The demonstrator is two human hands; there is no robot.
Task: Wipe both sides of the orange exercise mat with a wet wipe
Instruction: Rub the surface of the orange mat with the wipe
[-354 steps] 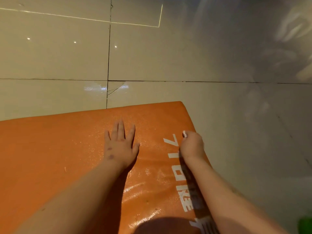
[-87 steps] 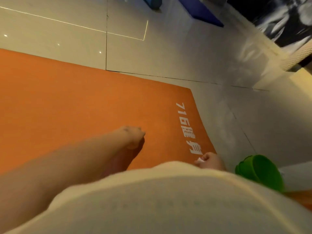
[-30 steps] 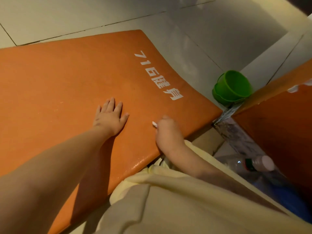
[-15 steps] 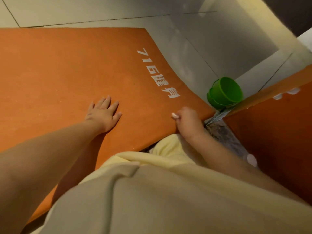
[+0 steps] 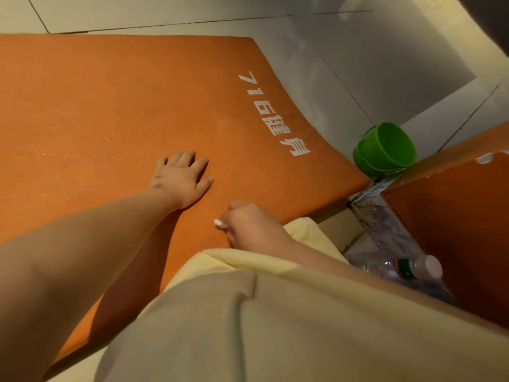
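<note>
1. Mat (image 5: 110,106) fills the left and centre of the frame, lying on the tiled floor (image 5: 358,64).
2. Looks like thick foam to me: light, bendy, grippy rather than slick. To flip it I'd take the near edge or the corner at mid-right of the frame.
3. Left hand (image 5: 181,180) lies flat on it, fingers spread. Right hand (image 5: 253,224), just below it in frame, is fisted round the wipe (image 5: 219,223).
4. Only a white nub of wipe shows. Mat's underside is hidden, left end cut off.
</note>
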